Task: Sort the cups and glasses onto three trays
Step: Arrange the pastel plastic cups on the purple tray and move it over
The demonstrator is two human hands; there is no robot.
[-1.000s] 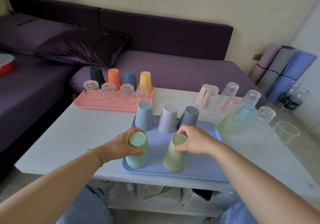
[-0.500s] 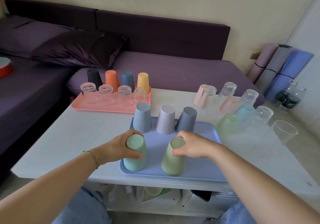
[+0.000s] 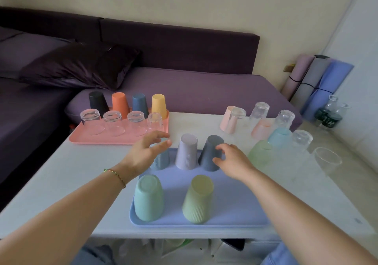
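Left hand (image 3: pixel 146 152), fingers spread and released, hovers over the blue tray (image 3: pixel 235 207). Right hand (image 3: pixel 233 161) curls at the grey cup (image 3: pixel 208 153); grasp indeterminate.

Blue tray (image 3: pixel 235 209) on table (image 3: pixel 61 182); nothing held.
Left hand (image 3: pixel 147 154), fingers (image 3: pixel 161 134) spread, hovers over the pale-blue cup (image 3: pixel 161 161); right hand (image 3: pixel 233 160), fingers loosely curled, beside the slate cup (image 3: pixel 210 152), contact unclear. Teal cup (image 3: pixel 149 198) and green cup (image 3: pixel 197 200) inverted at the tray's near edge.
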